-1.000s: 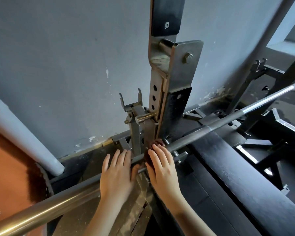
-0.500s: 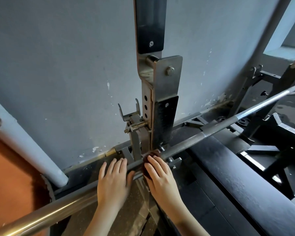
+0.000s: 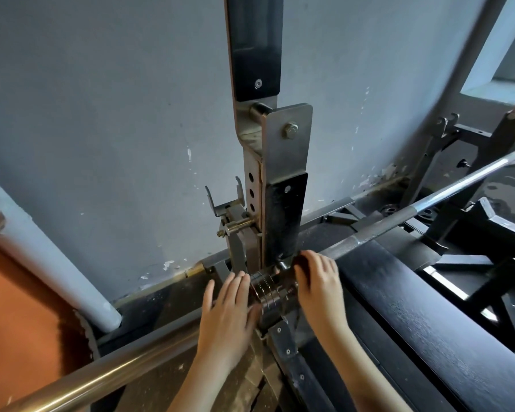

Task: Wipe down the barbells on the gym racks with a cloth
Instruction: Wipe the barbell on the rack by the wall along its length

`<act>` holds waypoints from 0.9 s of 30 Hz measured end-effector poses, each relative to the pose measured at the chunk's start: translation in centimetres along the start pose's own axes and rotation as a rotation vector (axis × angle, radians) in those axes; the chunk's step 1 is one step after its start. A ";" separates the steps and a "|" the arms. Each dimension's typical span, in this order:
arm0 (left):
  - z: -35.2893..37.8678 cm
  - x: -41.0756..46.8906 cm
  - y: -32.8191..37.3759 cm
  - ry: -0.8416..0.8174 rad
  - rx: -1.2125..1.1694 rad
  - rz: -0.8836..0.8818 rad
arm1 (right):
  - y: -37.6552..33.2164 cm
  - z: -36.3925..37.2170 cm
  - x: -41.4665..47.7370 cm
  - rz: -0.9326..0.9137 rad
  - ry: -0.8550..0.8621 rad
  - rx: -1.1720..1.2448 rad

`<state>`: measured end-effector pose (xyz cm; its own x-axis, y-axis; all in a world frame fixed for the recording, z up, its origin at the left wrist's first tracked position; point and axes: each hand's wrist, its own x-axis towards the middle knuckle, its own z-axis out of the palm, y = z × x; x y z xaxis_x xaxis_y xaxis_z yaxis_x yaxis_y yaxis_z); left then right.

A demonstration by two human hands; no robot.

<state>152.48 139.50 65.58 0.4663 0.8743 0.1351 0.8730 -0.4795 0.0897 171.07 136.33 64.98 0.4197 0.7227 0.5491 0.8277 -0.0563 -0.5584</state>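
A barbell runs from lower left to upper right across the rack; its smooth sleeve (image 3: 116, 373) lies at the left and its knurled grey shaft (image 3: 399, 224) at the right. Between my hands shows the bar's ribbed steel collar (image 3: 268, 292). My left hand (image 3: 226, 313) rests flat on the sleeve just left of the collar, fingers straight. My right hand (image 3: 318, 283) lies over the shaft right of the collar. Its fingers curl over a dark maroon cloth (image 3: 298, 264), most of which the hand hides.
The rack upright (image 3: 286, 162) rises right behind my hands, with an empty bar hook (image 3: 223, 203) beside it. A black bench pad (image 3: 414, 307) lies to the right, under the shaft. A white pipe (image 3: 42, 263) and an orange surface (image 3: 18, 322) are at the left, by the grey wall.
My right hand has slid with the cloth to the right along the bar, which uncovers the ribbed collar. My left hand has stayed on the sleeve.
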 end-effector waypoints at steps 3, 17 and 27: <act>0.4 0.3 0.3 -0.030 -0.013 0.007 | -0.1 -1.0 0.1 0.123 0.109 0.110; 1.1 1.1 0.2 0.015 -0.019 0.020 | 2.1 2.0 1.5 0.079 -0.168 -0.037; 1.9 1.8 2.1 0.078 0.006 0.064 | 5.8 1.0 2.1 0.086 -0.095 -0.108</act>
<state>155.39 140.19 64.13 0.5088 0.8332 0.2164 0.8427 -0.5335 0.0725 176.39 138.19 62.26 0.4580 0.7738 0.4376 0.8274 -0.1910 -0.5281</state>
